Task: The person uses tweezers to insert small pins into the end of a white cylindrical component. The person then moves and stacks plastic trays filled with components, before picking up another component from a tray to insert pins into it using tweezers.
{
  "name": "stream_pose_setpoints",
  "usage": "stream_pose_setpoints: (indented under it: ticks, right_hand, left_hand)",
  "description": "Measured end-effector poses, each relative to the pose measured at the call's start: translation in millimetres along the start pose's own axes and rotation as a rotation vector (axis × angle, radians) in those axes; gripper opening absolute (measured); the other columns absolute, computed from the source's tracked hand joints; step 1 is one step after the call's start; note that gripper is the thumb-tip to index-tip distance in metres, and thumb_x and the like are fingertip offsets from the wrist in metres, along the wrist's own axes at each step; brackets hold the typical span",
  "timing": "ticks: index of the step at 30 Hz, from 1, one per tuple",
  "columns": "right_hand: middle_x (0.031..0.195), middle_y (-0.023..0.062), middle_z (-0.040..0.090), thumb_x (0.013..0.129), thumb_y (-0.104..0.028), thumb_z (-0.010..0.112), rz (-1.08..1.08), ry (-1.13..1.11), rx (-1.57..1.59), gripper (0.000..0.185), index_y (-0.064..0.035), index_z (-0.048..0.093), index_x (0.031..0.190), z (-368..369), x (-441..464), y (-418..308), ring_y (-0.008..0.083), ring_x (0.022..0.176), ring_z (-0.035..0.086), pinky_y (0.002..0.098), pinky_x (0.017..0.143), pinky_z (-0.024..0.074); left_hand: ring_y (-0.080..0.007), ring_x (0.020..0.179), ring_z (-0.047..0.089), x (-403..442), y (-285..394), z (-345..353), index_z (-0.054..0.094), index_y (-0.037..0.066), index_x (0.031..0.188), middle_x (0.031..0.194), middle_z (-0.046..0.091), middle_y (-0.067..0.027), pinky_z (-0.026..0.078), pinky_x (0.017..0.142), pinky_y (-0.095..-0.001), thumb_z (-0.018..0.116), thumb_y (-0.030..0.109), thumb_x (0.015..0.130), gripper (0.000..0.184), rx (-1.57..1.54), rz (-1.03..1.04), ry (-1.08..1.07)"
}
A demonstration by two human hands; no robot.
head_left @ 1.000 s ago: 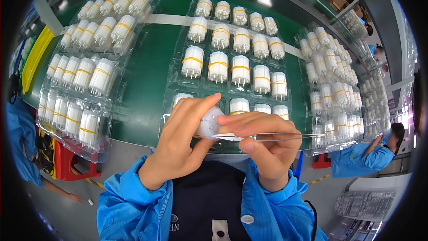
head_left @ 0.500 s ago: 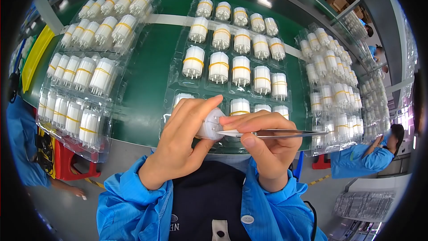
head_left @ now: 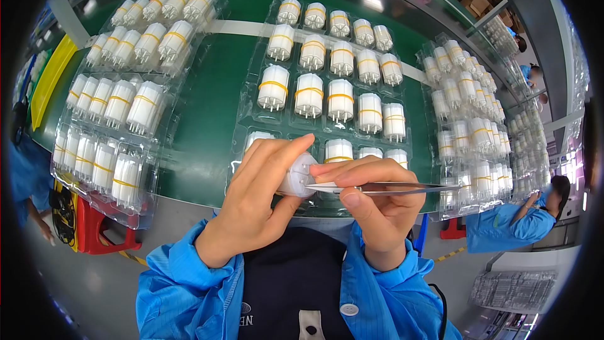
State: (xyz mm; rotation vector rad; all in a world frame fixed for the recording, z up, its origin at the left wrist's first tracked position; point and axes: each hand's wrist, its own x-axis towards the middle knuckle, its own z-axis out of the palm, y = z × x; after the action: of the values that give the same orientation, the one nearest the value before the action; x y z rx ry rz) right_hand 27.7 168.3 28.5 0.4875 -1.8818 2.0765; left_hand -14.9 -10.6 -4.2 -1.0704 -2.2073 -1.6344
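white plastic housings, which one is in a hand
The white plastic housing in the left hand, by the tips of the tweezers; the others visible sit in clear plastic trays.

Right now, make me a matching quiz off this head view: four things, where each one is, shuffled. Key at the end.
Things
1. White part
2. Metal tweezers
3. Yellow bar
4. Red stool

Places
A. Far left of the view, in its upper half
B. Held in the right hand
C. Lower left of the view, past the near edge of the green table
D. Held in the left hand

Pairs: 1-D, 2-B, 3-A, 4-C
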Motion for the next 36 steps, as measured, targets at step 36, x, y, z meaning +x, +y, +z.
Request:
stream_pose_setpoints:
  ticks: [36]
  right_hand:
    - [0.102, 0.0248, 0.070, 0.090, 0.006, 0.062, 0.045, 0.008, 0.092, 0.012, 0.0100, 0.064, 0.101, -0.5, 1.5, 0.8, 0.0282, 0.100, 0.069, 0.0370, 0.089, 0.0548]
  left_hand:
    - [-0.0380, 0.097, 0.055, 2.3, 1.7, 0.8, 0.050, -0.004, 0.132, 0.111, 0.057, -0.0203, 0.047, 0.082, -0.0420, 0.070, -0.010, 0.069, 0.067, -0.012, 0.002, 0.008]
